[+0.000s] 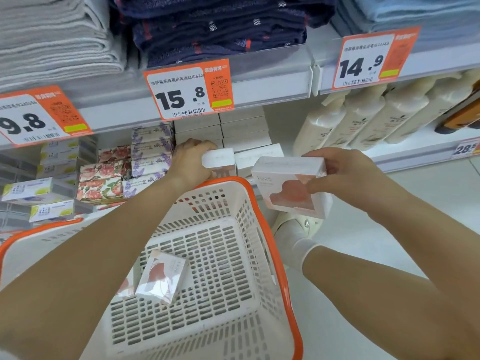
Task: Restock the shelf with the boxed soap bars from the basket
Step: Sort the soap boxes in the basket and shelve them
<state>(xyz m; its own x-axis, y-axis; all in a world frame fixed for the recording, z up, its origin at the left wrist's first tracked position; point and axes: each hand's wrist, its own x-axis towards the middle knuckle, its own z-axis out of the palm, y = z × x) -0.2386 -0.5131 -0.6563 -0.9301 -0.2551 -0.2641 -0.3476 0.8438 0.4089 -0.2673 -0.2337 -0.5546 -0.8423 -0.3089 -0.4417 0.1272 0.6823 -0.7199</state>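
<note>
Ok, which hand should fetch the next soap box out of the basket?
Left, probably. The right hand holds a soap box not yet shelved, while the left hand is setting its box on the shelf stack and its arm crosses the basket above the remaining box.

L hand (193, 159) reaches fwd, fingers curled round a box (219, 162); R hand (337, 170) grips another box (291, 185), both arms outstretched.

My left grip (193, 162) sets one white soap box (219, 162) on the shelf (405, 152) mid-frame; my right grip (335, 172) holds another box (291, 185); a third box (162, 276) lies tilted in the basket (259, 203) below.
</note>
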